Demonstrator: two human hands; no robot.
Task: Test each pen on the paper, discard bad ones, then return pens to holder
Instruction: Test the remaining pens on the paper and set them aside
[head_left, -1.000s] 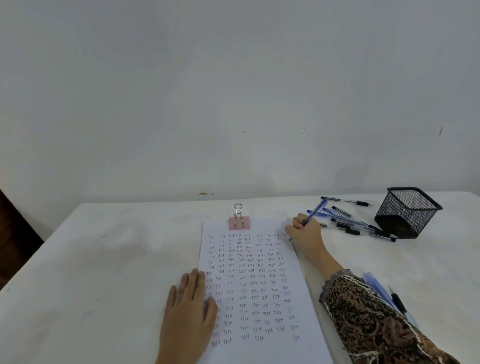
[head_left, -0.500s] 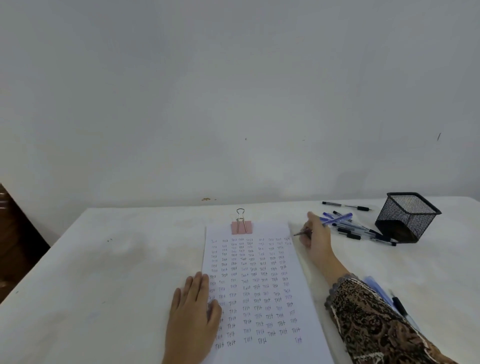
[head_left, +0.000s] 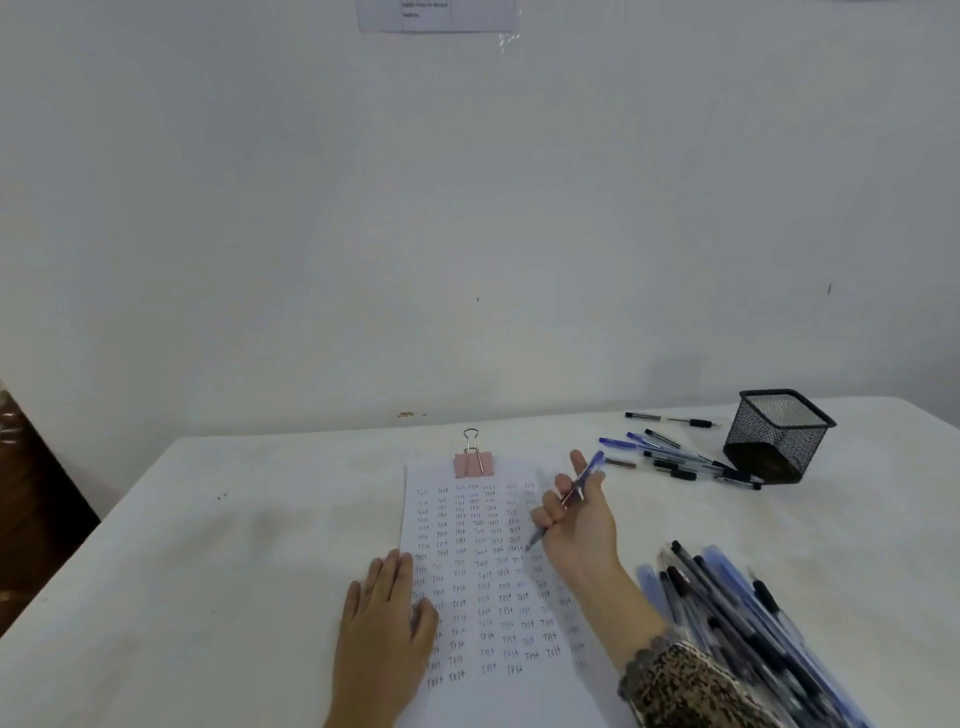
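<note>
A white sheet of paper (head_left: 483, 571) covered with rows of the handwritten word "Test" lies on the table, held at its top by a pink binder clip (head_left: 472, 462). My left hand (head_left: 384, 623) rests flat on the sheet's left edge. My right hand (head_left: 576, 519) grips a blue pen (head_left: 582, 480), its tip pointing down at the paper's right side. A black mesh pen holder (head_left: 776, 434) stands at the back right. Several loose pens (head_left: 675, 457) lie to its left. Several more pens (head_left: 737, 623) are piled at the near right.
The white table (head_left: 234, 545) meets a white wall at the back. A dark wooden object (head_left: 21, 493) stands beyond the table's left edge. A printed sheet (head_left: 436, 15) is taped high on the wall.
My right hand has drawn back from the loose pens toward me with the blue pen, its tip now over the paper's right side. The view shifted, showing the near pen pile.
</note>
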